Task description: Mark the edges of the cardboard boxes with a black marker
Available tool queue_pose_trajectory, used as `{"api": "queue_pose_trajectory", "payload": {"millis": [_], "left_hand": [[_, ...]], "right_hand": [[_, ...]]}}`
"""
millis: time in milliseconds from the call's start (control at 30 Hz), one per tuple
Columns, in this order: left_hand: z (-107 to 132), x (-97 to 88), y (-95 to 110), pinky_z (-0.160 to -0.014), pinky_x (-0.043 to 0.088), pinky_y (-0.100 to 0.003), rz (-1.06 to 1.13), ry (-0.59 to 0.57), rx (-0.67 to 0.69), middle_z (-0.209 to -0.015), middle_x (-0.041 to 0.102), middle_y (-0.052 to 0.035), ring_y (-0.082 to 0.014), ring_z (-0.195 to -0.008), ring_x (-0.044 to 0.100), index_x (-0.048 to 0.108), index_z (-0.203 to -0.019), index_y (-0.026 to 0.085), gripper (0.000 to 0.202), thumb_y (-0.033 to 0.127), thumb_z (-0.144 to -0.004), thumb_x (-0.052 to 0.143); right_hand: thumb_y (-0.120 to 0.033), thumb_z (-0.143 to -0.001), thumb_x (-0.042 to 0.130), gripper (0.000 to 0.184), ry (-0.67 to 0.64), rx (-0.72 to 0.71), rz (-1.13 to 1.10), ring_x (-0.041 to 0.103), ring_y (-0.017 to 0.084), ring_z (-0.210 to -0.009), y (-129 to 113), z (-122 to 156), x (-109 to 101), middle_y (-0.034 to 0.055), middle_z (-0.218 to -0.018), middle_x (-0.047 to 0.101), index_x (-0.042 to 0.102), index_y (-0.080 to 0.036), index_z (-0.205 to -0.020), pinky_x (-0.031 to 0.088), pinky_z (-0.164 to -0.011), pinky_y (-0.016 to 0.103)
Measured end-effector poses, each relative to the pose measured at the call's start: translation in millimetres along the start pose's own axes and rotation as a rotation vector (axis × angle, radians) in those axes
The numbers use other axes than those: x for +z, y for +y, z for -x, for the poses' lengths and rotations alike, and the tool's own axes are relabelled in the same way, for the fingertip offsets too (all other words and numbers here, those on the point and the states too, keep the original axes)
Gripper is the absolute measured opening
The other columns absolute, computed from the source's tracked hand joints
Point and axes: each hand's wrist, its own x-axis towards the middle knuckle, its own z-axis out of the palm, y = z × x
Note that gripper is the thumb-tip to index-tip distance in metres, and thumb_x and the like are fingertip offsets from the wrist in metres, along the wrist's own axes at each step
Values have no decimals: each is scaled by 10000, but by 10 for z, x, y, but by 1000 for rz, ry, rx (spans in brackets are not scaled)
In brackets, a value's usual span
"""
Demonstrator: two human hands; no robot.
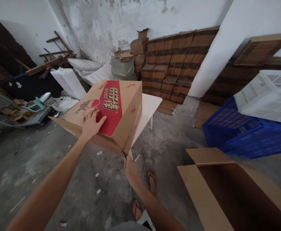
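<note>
A brown cardboard carton point(128, 106) with a red printed panel and large lettering lies on a white table point(152, 104). Its near end juts out past the table, and a flap point(63, 123) sticks out at the left. My left hand point(92, 123) rests on the carton's printed top, fingers spread. At the near lower corner of the carton my right hand point(131, 168) is closed in a fist. A small dark piece point(124, 154) shows between this fist and the corner; its kind cannot be made out.
Right of my feet stands an open cardboard box point(227, 189). Behind it are a blue crate point(236, 128) and a white crate point(268, 93). Bundled flat cartons point(176, 61) are stacked along the back wall. Wooden scraps point(49, 64) and white sacks point(85, 65) lie at the back left.
</note>
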Motion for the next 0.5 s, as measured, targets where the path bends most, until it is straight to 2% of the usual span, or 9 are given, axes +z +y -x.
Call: {"api": "queue_pose_trajectory", "payload": {"millis": [133, 233, 333, 433, 500], "left_hand": [[4, 7, -3, -1177, 211, -575, -9, 4, 16, -1517, 431, -117, -335, -1389, 380, 487, -1384, 220, 609, 588, -903, 434], [-3, 11, -10, -1175, 216, -568, -9, 8, 16, -1517, 430, -115, -332, -1389, 380, 495, -1378, 214, 606, 587, -903, 438], [-16, 20, -22, -1181, 216, -551, -13, 2, 8, -1519, 428, -106, -325, -1389, 382, 495, -1377, 230, 604, 596, -901, 436], [-20, 27, -34, -1192, 209, -528, -16, 6, 11, -1522, 426, -93, -311, -1390, 384, 488, -1380, 244, 602, 600, -898, 434], [-13, 31, -36, -1203, 203, -506, -12, 8, 23, -1524, 425, -85, -292, -1397, 380, 478, -1386, 240, 603, 595, -902, 425]], "right_hand": [[-257, -982, 281, 310, -3, 16, -6, 671, 246, -677, 191, 30, 178, 141, -820, 699, 579, -171, -990, 350, -554, 296], [-270, -980, 277, 329, -7, 2, -27, 663, 251, -656, 283, 65, 201, 137, -779, 685, 587, -160, -993, 346, -545, 298], [-315, -991, 259, 362, -6, -46, -67, 661, 243, -664, 232, 46, 146, 111, -760, 673, 593, -175, -1004, 369, -562, 297], [-326, -987, 279, 346, 47, -94, -113, 668, 250, -735, 154, -11, 134, 118, -818, 676, 601, -198, -976, 409, -615, 311], [-314, -978, 299, 326, 46, -89, -123, 667, 253, -727, 218, -8, 177, 127, -823, 677, 606, -206, -956, 410, -613, 324]]}}
